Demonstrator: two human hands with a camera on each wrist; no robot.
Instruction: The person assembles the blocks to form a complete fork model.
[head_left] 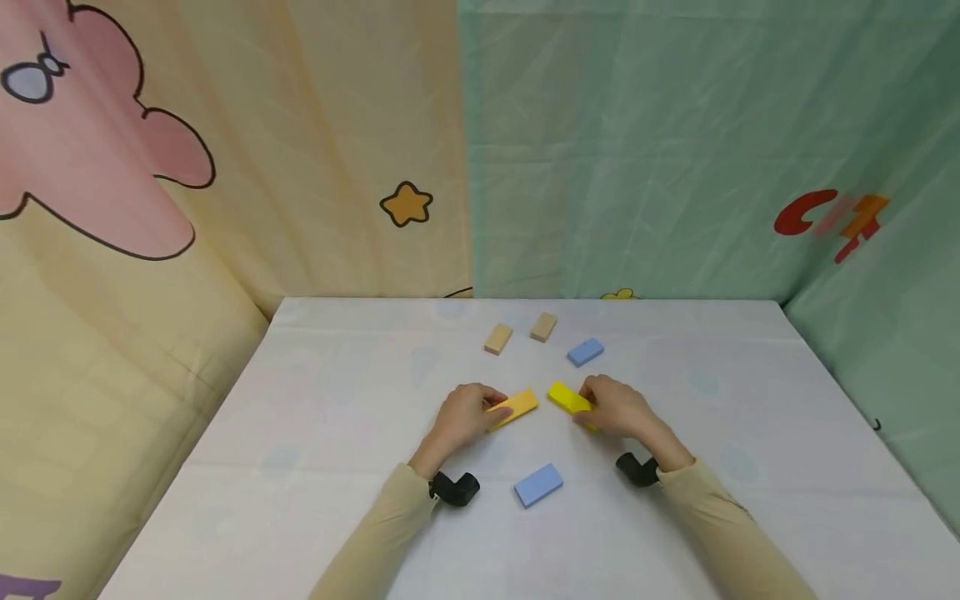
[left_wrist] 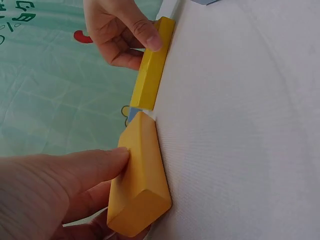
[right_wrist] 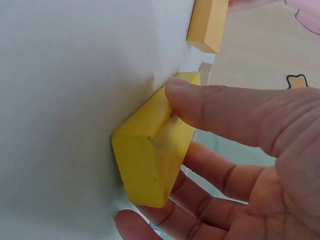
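Observation:
My left hand [head_left: 462, 415] pinches an orange rectangular block [head_left: 521, 406] between thumb and fingers, near its left end. Opposite it, my right hand [head_left: 618, 406] holds a bright yellow block [head_left: 566, 397] by its right end. Both blocks lie on the white tabletop and slant so that their far ends point toward each other, with a small gap between in the head view. In the right wrist view, the thumb presses on the yellow block [right_wrist: 145, 120] while the fingers sit on its other side. The left wrist view has the orange block [left_wrist: 142, 175] close up, the yellow one beyond it.
A blue block [head_left: 538, 485] lies between the forearms, nearer the person. Farther back are another blue block [head_left: 585, 352] and two wooden-coloured blocks, one left [head_left: 498, 339] and one right [head_left: 543, 327]. Patterned curtains [head_left: 660, 150] hang behind the white table [head_left: 337, 367].

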